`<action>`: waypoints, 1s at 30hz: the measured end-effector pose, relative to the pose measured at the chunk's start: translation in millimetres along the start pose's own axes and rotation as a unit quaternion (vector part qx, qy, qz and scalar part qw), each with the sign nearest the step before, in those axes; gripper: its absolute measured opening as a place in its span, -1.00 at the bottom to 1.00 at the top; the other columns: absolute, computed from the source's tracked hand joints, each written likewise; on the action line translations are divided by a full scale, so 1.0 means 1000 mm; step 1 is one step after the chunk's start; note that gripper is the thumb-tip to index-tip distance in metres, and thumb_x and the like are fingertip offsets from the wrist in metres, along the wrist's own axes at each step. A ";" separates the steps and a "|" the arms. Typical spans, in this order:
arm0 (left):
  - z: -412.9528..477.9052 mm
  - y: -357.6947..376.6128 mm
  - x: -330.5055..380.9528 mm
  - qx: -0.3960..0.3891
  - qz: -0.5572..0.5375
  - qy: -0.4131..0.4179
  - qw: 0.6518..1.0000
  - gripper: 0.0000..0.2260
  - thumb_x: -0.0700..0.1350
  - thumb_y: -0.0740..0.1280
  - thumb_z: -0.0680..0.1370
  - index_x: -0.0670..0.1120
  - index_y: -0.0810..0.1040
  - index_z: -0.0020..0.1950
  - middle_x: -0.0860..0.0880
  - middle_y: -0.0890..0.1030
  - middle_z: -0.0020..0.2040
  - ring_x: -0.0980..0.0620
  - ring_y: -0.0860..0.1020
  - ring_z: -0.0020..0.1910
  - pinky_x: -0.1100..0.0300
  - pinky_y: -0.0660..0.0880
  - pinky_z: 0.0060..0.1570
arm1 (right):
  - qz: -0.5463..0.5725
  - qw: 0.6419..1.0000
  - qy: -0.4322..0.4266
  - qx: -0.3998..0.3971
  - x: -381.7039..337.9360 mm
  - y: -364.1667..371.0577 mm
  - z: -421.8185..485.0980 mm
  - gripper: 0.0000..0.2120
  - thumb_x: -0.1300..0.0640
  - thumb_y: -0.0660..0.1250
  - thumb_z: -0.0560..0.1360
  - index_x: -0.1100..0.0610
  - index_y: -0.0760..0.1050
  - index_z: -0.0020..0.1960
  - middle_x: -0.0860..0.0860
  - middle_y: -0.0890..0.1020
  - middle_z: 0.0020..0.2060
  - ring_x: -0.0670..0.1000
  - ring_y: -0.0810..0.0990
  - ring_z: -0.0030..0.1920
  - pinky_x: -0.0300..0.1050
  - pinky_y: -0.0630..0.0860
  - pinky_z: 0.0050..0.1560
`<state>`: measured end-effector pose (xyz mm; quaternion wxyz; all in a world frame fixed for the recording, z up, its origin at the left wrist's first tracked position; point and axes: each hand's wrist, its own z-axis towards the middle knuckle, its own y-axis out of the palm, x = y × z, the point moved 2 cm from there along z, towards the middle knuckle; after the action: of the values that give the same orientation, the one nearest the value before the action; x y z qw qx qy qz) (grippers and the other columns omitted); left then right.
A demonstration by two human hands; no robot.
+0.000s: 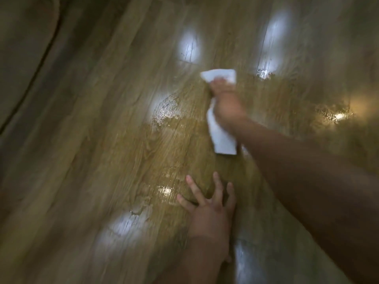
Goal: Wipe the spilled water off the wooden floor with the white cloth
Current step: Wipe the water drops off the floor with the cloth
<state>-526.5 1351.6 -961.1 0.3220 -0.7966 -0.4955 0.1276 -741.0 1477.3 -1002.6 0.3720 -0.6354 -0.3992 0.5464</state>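
**Item 1. Wooden floor** [102, 140]: tan, grain-patterned planks that run diagonally through the head view. The whole picture is smeared by motion blur. Pale bluish patches of reflected light [189, 48] lie on the boards, with one warm yellow glint at the far right.

**Item 2. Spilled water** [164, 113]: a thin, glossy, ragged-edged film. It is broad, not pooled, and reaches from the boards near the left hand, past the cloth, to the shining patches at the right. Much of it is not yet taken up.

**Item 3. White cloth** [222, 138]: a soft, crumpled length of fabric lying on the wet boards near the middle of the view. One end fans out beyond the right hand and the other trails back beneath the wrist.

**Item 4. Right hand** [225, 103]: reaches forward on an outstretched bare arm. Its fingers are bunched together and curled down over the middle of the cloth, gripping it against the floor. Blur hides the thumb.

**Item 5. Left hand** [209, 212]: palm down, nearer the body and well apart from the cloth. Its fingers [191, 186] are straight and spread wide, and it appears to brace on the damp boards.

**Step in hand:** judged to be mid-wipe, with the cloth at the far reach of a stroke.

**Next move calls for:** steady downward pressure, overlapping passes towards the untouched sheen at left and right, and probably a turn of the cloth to a drier face.
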 end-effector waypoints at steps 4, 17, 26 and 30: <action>0.001 0.000 0.001 -0.032 0.040 0.002 0.999 0.27 0.24 0.59 0.24 0.07 -0.31 0.58 -0.06 -0.39 0.53 -0.72 -0.43 0.25 -0.71 -0.06 0.14 | 0.008 0.987 -0.147 -0.056 -0.093 0.050 -0.029 -0.45 0.33 -0.01 0.61 0.10 0.09 0.58 0.06 0.04 0.58 0.10 -0.05 0.58 -0.02 -0.15 0.55; -0.007 0.001 -0.001 0.019 0.018 -0.023 0.999 0.38 0.27 0.60 0.19 0.09 -0.50 0.50 -0.07 -0.57 0.47 -0.63 -0.38 0.36 -0.59 0.01 0.30 | -0.064 0.972 0.219 0.062 0.190 -0.081 -0.143 -0.38 0.31 0.15 0.51 0.18 0.11 0.54 0.23 0.20 0.50 0.28 0.22 0.48 0.17 0.25 0.45; -0.002 -0.001 0.001 0.014 0.024 -0.037 0.999 0.39 0.26 0.62 0.14 0.13 -0.45 0.52 -0.04 -0.55 0.48 -0.62 -0.35 0.38 -0.58 0.04 0.30 | -0.022 0.962 0.255 0.090 0.165 -0.044 -0.306 -0.48 0.11 0.16 0.63 0.23 0.14 0.53 0.24 0.27 0.49 0.24 0.25 0.48 0.22 0.24 0.46; -0.005 0.001 -0.001 0.020 0.013 -0.037 0.999 0.39 0.29 0.62 0.13 0.17 -0.43 0.52 0.01 -0.54 0.49 -0.58 -0.34 0.41 -0.55 0.07 0.33 | -0.033 0.997 -0.054 0.048 0.084 0.002 -0.317 -0.48 0.32 0.27 0.49 0.34 0.29 0.43 0.30 0.41 0.38 0.23 0.29 0.43 0.21 0.26 0.43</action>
<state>-523.8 1348.3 -957.9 0.3179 -0.7910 -0.4940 0.1708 -419.5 1541.2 -997.7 0.3979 -0.5726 -0.4129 0.5859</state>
